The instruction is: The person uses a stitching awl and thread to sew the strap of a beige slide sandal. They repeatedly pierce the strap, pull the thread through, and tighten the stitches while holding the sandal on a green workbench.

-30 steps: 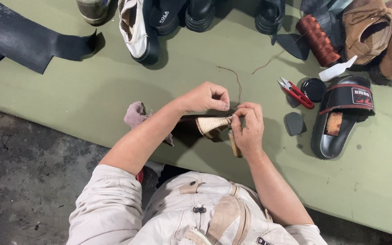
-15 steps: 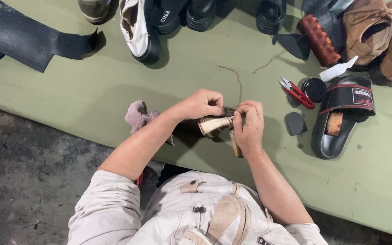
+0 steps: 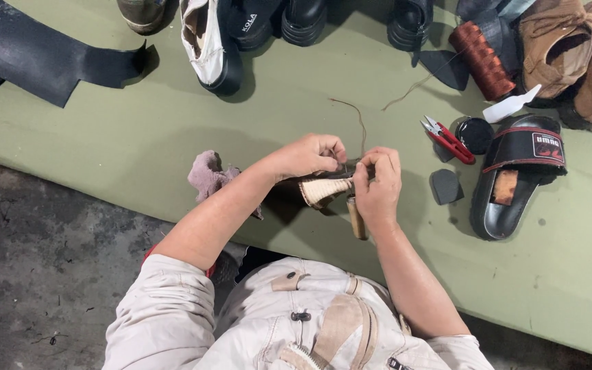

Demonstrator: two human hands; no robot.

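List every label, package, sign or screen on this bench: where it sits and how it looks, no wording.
Strap patch: a red-edged dark rectangle with pale marks, on the band of the black slide sandal, far right of the green table.
Sole print: small pale marks on a black shoe, top edge, beside the white shoe.
No packages, signs or screens show.
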